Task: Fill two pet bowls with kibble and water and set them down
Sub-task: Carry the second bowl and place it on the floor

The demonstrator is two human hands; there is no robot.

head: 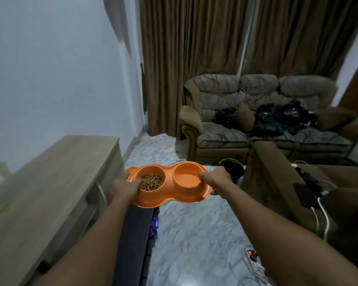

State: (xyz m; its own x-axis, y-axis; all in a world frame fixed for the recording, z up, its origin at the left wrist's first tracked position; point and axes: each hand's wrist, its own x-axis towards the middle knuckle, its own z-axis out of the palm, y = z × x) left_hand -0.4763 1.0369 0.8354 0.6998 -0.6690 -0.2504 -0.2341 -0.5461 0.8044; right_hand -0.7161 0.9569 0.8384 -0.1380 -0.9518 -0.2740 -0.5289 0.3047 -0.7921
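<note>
An orange double pet bowl (167, 196) is held out in the air in front of me, over the floor. Its left well holds brown kibble (151, 182); its right well (188, 178) looks filled with clear water, though that is hard to tell. My left hand (126, 189) grips the bowl's left rim with the thumb over the edge by the kibble. My right hand (215, 178) grips the right rim, thumb inside the edge and fingers underneath.
A wooden cabinet (50, 193) stands on the left with a dark panel (132, 234) along its side. A black bucket (233, 169) sits on the marble floor (194, 234) by a brown sofa (256, 120). An armchair (298, 193) with cables is on the right.
</note>
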